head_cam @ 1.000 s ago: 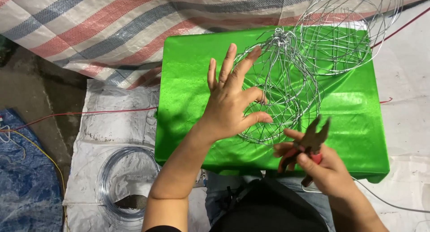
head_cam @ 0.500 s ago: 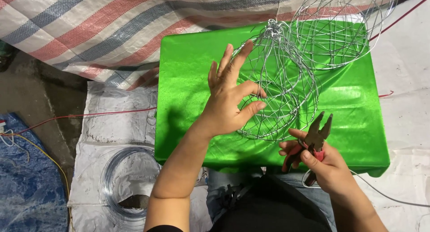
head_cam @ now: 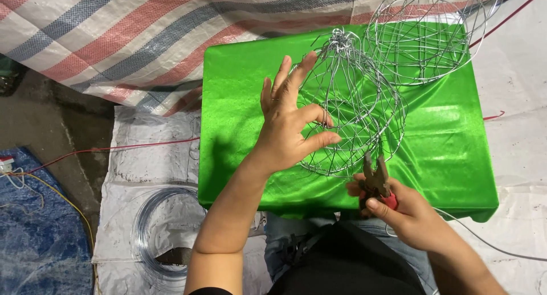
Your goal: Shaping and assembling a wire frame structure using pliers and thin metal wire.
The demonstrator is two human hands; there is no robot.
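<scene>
- Left hand [head_cam: 288,127]: fingers spread, thumb and forefinger pinching a strand on the near side of the wire frame [head_cam: 353,101], a bell-shaped cage of thin silver wire lying on the green cloth [head_cam: 239,101].
- Right hand [head_cam: 407,215]: clenched around the red handles of the pliers [head_cam: 376,181], whose jaws point up at the lower rim of the frame.
- Second wire frame [head_cam: 427,33]: rounder, at the far right corner of the green-covered table, just beside the first.
- Wire coil [head_cam: 154,232]: on the white sheet [head_cam: 148,141], left of the table.
- Striped tarpaulin [head_cam: 114,33]: red, white and blue bands, beyond the table.
- Blue sheet [head_cam: 34,244]: lower left, with a yellow cord [head_cam: 62,201] across it.
- No packages, labels or signs can be made out.
</scene>
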